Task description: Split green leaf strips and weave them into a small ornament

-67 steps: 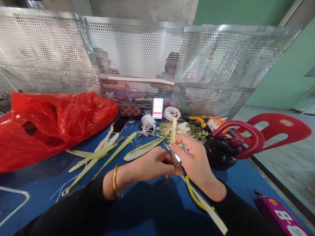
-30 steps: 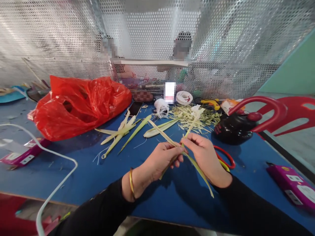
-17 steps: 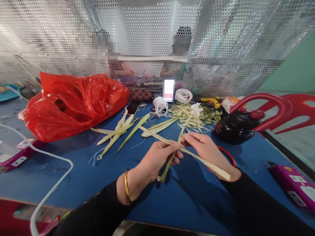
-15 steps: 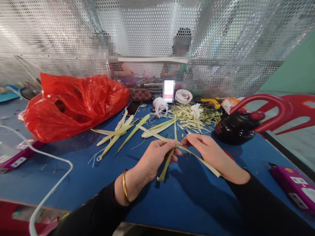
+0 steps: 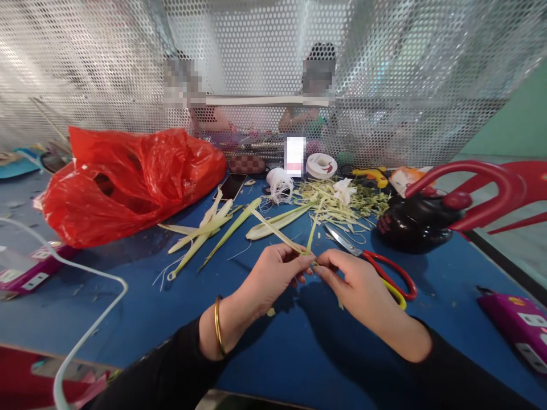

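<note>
Over the blue table my left hand [image 5: 276, 273], with a gold bangle at the wrist, pinches the crossing of narrow pale-green leaf strips [image 5: 314, 230]. Two strip ends stick out beyond the fingers, away from me; the crossing itself is partly covered by the fingertips. Thumb and fingers of my right hand [image 5: 361, 287] are closed on the same strips, right beside the left fingertips. Just past the right hand lie scissors [image 5: 348, 241] with red and yellow handles, partly hidden behind it. More leaf strips [image 5: 205, 228] lie loose to the left.
A red plastic bag [image 5: 137, 176] stands at the back left. White thread [image 5: 280, 185], a ribbon spool [image 5: 321, 165] and plant trimmings [image 5: 329, 202] lie at the back. A black teapot [image 5: 414, 222] is at right, a purple power strip [image 5: 513, 324] nearer. A white cable [image 5: 113, 279] crosses the left.
My right hand has turned and moved nearer, uncovering the scissors. The strip ends that pointed towards me are now mostly hidden under the hands.
</note>
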`<action>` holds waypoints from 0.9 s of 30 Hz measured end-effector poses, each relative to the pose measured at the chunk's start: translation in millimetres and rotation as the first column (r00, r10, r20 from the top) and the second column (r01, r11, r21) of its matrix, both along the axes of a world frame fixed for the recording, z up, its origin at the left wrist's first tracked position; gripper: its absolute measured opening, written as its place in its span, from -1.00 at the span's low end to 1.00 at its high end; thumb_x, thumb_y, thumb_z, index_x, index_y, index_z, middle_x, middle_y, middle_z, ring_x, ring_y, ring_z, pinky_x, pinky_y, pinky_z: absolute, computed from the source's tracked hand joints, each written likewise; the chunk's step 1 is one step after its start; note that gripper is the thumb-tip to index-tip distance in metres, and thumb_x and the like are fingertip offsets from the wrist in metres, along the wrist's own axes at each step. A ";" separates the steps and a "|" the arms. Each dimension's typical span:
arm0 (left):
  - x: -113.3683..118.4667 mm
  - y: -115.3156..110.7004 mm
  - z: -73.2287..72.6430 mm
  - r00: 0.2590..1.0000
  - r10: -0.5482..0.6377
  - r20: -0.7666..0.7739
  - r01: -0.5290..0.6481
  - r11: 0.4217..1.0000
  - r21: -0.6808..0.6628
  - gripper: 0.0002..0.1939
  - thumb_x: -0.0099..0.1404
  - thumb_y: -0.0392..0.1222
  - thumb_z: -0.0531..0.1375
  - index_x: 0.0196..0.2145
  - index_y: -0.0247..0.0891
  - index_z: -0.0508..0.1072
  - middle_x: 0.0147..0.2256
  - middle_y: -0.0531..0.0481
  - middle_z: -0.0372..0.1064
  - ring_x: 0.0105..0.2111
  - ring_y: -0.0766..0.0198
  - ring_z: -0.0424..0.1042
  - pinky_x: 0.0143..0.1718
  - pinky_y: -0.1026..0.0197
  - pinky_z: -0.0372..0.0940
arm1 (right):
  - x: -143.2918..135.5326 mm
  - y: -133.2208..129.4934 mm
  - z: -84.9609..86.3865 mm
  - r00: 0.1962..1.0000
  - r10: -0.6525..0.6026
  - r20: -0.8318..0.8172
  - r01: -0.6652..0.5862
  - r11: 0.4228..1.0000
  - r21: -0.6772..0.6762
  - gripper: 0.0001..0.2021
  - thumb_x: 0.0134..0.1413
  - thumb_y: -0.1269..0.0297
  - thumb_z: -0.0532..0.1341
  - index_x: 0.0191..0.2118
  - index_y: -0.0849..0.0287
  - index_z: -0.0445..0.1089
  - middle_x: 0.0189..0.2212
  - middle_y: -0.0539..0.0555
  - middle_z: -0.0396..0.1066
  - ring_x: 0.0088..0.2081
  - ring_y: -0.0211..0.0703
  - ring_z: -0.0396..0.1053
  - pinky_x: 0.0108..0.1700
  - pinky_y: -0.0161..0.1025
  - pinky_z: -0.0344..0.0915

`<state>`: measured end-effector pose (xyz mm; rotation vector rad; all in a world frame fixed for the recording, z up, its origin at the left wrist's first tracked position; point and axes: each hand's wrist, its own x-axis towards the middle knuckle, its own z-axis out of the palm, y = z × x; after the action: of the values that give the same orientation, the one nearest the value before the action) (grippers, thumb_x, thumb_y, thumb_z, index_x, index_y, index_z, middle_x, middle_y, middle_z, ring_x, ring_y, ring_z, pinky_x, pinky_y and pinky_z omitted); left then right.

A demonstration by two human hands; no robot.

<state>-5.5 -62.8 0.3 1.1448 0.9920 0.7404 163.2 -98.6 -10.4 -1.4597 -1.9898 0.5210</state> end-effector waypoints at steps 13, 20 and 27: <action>1.0 0.2 4.9 0.999 -0.023 -0.041 0.021 0.998 -0.068 -0.83 0.14 -0.15 0.25 -0.43 -0.34 0.44 -0.60 0.13 0.27 -0.65 0.49 0.19 -0.57 0.36 0.08 | 6.7 -1.1 14.2 0.995 0.078 0.068 -0.080 0.997 0.018 -0.74 0.25 0.36 0.09 -0.50 0.15 0.25 -0.57 -0.06 0.24 -0.47 -0.24 0.19 -0.37 -0.27 0.06; -2.3 4.2 1.0 0.998 -0.051 0.026 0.054 0.992 -0.112 -0.78 0.16 -0.10 0.26 -0.43 -0.34 0.42 -0.56 0.10 0.30 -0.63 0.50 0.22 -0.56 0.38 0.14 | 10.1 0.1 13.4 0.998 0.054 -0.012 -0.054 0.997 -0.057 -0.72 0.23 0.29 0.09 -0.53 0.14 0.18 -0.59 -0.07 0.20 -0.50 -0.25 0.18 -0.42 -0.29 0.07; -5.3 7.2 4.1 0.996 -0.057 0.074 0.062 0.995 -0.072 -0.74 0.24 -0.04 0.18 -0.27 -0.32 0.46 -0.44 -0.02 0.45 -0.55 0.41 0.35 -0.57 0.37 0.19 | 8.7 2.8 10.0 0.998 0.010 -0.069 -0.018 0.994 -0.110 -0.74 0.22 0.27 0.07 -0.51 0.14 0.22 -0.58 -0.06 0.24 -0.49 -0.24 0.21 -0.42 -0.29 0.09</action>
<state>-10.8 -55.6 4.4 1.0721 0.9141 0.6869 172.0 -95.8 -0.5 -1.4744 -1.9459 0.6881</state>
